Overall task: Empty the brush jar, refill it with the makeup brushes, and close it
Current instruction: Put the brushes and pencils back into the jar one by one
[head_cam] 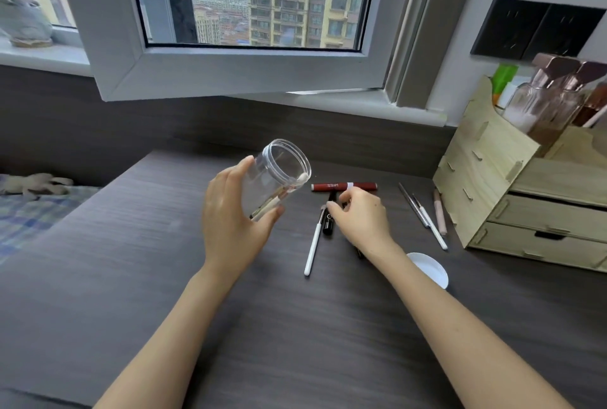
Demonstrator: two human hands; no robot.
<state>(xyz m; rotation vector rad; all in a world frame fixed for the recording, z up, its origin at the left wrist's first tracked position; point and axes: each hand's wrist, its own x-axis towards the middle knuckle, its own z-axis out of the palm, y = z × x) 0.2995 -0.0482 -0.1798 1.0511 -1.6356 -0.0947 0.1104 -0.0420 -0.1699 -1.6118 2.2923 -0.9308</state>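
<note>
Black item [328, 224] half under right hand [359, 218], kind unclear, dark stick [360, 252] below the wrist mostly covered, white lid [433, 268] partly behind forearm, wooden organizer [512, 191] cut by right edge, windowsill pot [24, 22] blurred.

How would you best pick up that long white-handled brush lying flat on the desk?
Pinch the white-handled brush across its bare handle, from above. It lies flat, near end free, while its far tip sits beside the black tube and the right hand.
</note>
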